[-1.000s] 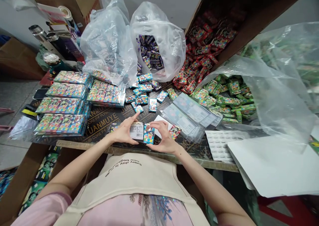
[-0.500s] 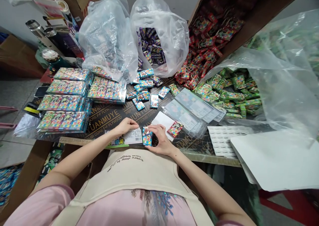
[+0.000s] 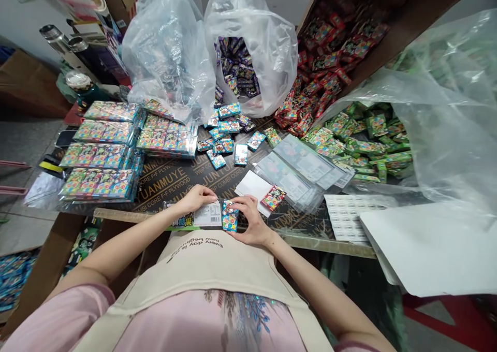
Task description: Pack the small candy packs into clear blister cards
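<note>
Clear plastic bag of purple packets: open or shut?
Open: the mouth of the clear plastic bag gapes, and the purple packets show inside.

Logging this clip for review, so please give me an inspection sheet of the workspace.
surface: dark printed plywood board.
job's things: left hand rests on a packet with a white barcode label; right hand grips a small blue cartoon box.
clutter: stacked shrink-wrapped packs, clear sleeves, an open plastic bag of purple packets.
grippers: none; two bare hands, ungloved.
cables: nothing seen.
surroundings: steel flasks, a cardboard box, tiled floor.
</note>
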The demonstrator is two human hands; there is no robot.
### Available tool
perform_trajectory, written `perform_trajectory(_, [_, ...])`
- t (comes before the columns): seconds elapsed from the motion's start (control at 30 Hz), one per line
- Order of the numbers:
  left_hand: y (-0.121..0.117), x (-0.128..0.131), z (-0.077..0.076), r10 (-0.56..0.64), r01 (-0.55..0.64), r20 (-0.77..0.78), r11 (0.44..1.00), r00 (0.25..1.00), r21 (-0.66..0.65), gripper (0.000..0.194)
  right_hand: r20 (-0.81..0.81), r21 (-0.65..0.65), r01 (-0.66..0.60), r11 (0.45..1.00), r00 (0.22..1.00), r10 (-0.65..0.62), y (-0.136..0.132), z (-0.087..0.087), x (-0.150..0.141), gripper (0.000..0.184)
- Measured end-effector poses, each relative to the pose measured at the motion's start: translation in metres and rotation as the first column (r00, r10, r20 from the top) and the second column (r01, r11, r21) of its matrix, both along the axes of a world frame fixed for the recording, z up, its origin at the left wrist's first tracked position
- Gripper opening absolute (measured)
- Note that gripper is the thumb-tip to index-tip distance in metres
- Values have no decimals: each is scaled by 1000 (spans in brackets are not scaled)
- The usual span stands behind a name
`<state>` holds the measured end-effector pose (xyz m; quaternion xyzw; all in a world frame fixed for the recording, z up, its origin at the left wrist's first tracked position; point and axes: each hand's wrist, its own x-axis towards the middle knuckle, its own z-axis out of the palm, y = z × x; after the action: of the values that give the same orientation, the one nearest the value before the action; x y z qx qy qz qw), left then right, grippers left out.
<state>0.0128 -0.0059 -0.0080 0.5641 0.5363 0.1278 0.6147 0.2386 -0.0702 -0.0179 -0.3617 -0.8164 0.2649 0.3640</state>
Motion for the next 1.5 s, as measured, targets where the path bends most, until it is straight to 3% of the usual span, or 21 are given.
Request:
perform_trajectory(0.17, [-4,5,13,-165,174,-67,971,984,165,30,-8,0,6,1000,1000,-6,-6,-1,-1,59])
perform_trajectory(0.27, [-5,11,19,-190,226,-154,937,970,267,32,-10,31,3,1000,1000,-2,-9,-2,-1,60])
perform_trajectory(0.47, [-6,13,12,-118,127,-68,982,991,139,41,-15,35,68,997,998,-68,-16,-3,-1,57])
perform_trajectory(0.7, [-11,14,6,-77,92,-104,986,992,141,44,-42,35,-110,993,993,111,-8,2,-3,54])
perform_trajectory(0.8, [-10,8,12,-140,144,-39,983,989,116,43,32,7,-131,991,991,131,-7,-2,1,59])
perform_trajectory(0.87, [-8,1,17,-188,185,28,978,982,96,37,98,-16,-82,997,992,83,-7,-7,3,71])
perform_trajectory(0.93, [-4,-7,20,-131,128,55,990,990,54,40,104,-5,29,1000,994,-29,-8,-12,1,87])
perform_trajectory(1.0, [1,-12,21,5,-6,50,1000,999,19,43,62,20,117,993,991,-118,-7,-14,-4,93])
perform_trajectory(1.13, [12,-17,19,159,-163,83,986,984,37,45,-20,-64,49,997,999,-50,0,-5,-20,76])
perform_trajectory(1.27, [26,-20,12,201,-208,95,975,975,73,48,-89,-220,-68,973,995,49,39,4,-21,65])
perform_trajectory(1.33, [33,-19,8,150,-158,80,981,985,110,46,-23,-184,84,979,996,-89,82,4,-12,52])
perform_trajectory(1.4, [37,-15,4,43,-42,3,974,999,225,42,64,-89,394,915,919,-389,136,-1,-2,47])
perform_trajectory(1.47, [36,-9,2,-111,159,-142,903,984,399,46,201,-40,592,805,794,-574,190,-7,6,54])
perform_trajectory(1.5, [33,-6,1,-190,280,-231,837,954,470,55,262,-23,623,782,759,-596,215,-9,9,55])
